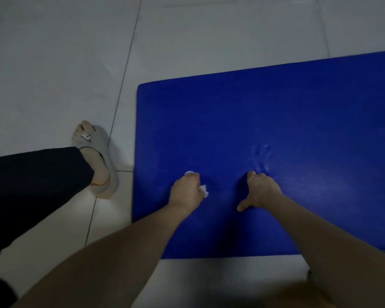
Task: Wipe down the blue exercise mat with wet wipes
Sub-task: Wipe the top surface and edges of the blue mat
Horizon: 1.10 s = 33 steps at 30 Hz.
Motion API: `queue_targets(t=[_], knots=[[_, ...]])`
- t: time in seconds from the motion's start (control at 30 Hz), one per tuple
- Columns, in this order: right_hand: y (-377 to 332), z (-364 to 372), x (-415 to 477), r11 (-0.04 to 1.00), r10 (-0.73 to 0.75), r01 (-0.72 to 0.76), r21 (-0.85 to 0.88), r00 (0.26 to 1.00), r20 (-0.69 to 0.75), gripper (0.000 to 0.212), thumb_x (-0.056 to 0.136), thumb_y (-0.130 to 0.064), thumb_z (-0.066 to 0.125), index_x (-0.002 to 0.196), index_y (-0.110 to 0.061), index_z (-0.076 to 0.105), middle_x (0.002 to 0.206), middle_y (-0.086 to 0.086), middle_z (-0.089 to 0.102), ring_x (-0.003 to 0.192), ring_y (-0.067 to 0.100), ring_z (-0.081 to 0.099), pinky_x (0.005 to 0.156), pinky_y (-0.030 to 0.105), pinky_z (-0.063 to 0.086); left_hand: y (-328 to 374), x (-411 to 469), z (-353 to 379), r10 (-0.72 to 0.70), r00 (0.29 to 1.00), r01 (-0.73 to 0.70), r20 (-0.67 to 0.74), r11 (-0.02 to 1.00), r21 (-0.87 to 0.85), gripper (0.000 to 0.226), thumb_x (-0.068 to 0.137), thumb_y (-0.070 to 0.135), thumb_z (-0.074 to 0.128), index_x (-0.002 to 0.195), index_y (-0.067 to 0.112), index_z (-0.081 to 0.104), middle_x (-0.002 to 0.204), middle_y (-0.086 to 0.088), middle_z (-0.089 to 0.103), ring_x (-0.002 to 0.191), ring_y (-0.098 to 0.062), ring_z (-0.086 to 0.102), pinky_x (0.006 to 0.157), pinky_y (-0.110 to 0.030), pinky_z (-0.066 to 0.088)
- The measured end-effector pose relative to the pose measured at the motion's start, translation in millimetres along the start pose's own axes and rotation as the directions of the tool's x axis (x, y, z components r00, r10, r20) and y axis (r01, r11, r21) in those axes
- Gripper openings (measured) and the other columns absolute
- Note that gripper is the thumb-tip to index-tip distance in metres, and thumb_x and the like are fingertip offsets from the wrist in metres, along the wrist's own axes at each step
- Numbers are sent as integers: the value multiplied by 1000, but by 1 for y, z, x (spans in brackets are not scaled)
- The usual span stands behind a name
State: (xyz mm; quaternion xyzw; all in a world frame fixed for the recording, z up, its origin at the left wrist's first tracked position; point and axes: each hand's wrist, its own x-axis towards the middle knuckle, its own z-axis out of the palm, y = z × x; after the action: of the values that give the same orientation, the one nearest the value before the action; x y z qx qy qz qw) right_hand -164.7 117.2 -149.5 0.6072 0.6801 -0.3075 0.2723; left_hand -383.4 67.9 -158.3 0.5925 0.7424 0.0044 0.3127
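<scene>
The blue exercise mat (276,121) lies flat on the tiled floor and fills the right half of the view. My left hand (185,189) grips a crumpled white wet wipe (203,189) and presses it onto the mat near its left end. Bits of the wipe show in front of and beside the knuckles. My right hand (259,190) rests on the mat a little to the right, fingers bent against the surface and thumb stretched out toward me. It holds nothing. Faint damp streaks (261,156) mark the mat just beyond that hand.
Pale floor tiles (187,36) surround the mat. To the left stands a person's foot in a grey slide sandal (98,161), with a dark trouser leg (31,192) reaching in from the left edge. The mat's near edge runs just ahead of my arms.
</scene>
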Motion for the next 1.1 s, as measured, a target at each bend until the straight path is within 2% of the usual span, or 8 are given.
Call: queue_targets(t=[0.13, 0.27, 0.37, 0.57, 0.7, 0.83, 1.0, 1.1], knots=[[-1, -3, -6, 1000, 1, -1, 12, 1000, -1, 114, 55, -64, 89, 139, -10, 35, 129, 11, 51, 115, 27, 56, 81, 35, 52, -55, -15, -20, -191, 980, 192, -62, 981, 19, 36, 93, 29, 67, 71, 14, 43, 84, -3, 53, 60, -15, 47, 51, -29, 34], [0, -2, -7, 1000, -3, 3, 18, 1000, 2, 114, 55, -64, 90, 139, -10, 36, 128, 10, 51, 113, 26, 56, 79, 35, 52, -68, -13, -22, -438, 894, 432, -94, 898, -76, 35, 92, 34, 71, 74, 12, 50, 71, -3, 58, 56, -14, 51, 43, -24, 29], [1, -3, -6, 1000, -7, 7, 10, 1000, 7, 111, 54, -64, 90, 136, -10, 37, 127, 10, 52, 112, 26, 57, 80, 35, 52, -52, -3, -12, -487, 870, 473, -81, 869, -142, 37, 91, 37, 72, 73, 12, 53, 73, -5, 63, 55, -14, 52, 40, -23, 30], [5, 0, -4, 1000, -9, 9, -9, 1000, -29, 103, 50, -67, 90, 123, -12, 41, 105, 4, 50, 88, 20, 53, 67, 32, 48, 14, -4, 23, -315, 947, 289, -58, 917, -274, 35, 96, 43, 64, 83, 12, 56, 84, -5, 66, 69, -17, 60, 52, -27, 40], [5, 3, 0, 1000, -4, 4, -16, 999, -43, 94, 51, -65, 90, 110, -15, 37, 100, 4, 47, 85, 21, 51, 68, 33, 45, 67, 0, 40, -196, 981, 188, 1, 940, -286, 34, 98, 41, 57, 82, 11, 55, 88, -9, 66, 79, -27, 63, 62, -35, 49], [5, 7, 2, 999, -10, 5, -44, 993, -117, 47, 90, -32, 68, 120, -10, 40, 120, 13, 55, 101, 26, 59, 71, 32, 44, 102, -5, 45, -30, 995, 52, 98, 971, -233, 13, 92, 20, 58, 84, 11, 63, 83, -6, 68, 77, -25, 64, 71, -41, 57], [3, 4, -10, 1000, 2, -2, -3, 999, -36, 92, 64, -61, 85, 123, -13, 34, 119, 10, 47, 105, 28, 58, 71, 34, 46, 70, -10, 29, 160, 977, -166, 143, 986, 28, 27, 95, 34, 63, 79, 13, 55, 90, -3, 57, 70, -22, 58, 62, -39, 52], [6, 12, -20, 999, -25, 24, -21, 998, -64, 94, 67, -66, 81, 126, -12, 32, 126, 10, 43, 107, 28, 55, 71, 36, 47, 34, -15, 23, 181, 976, -199, 119, 967, 161, 31, 94, 32, 67, 76, 12, 50, 96, -2, 52, 64, -18, 53, 55, -32, 43]])
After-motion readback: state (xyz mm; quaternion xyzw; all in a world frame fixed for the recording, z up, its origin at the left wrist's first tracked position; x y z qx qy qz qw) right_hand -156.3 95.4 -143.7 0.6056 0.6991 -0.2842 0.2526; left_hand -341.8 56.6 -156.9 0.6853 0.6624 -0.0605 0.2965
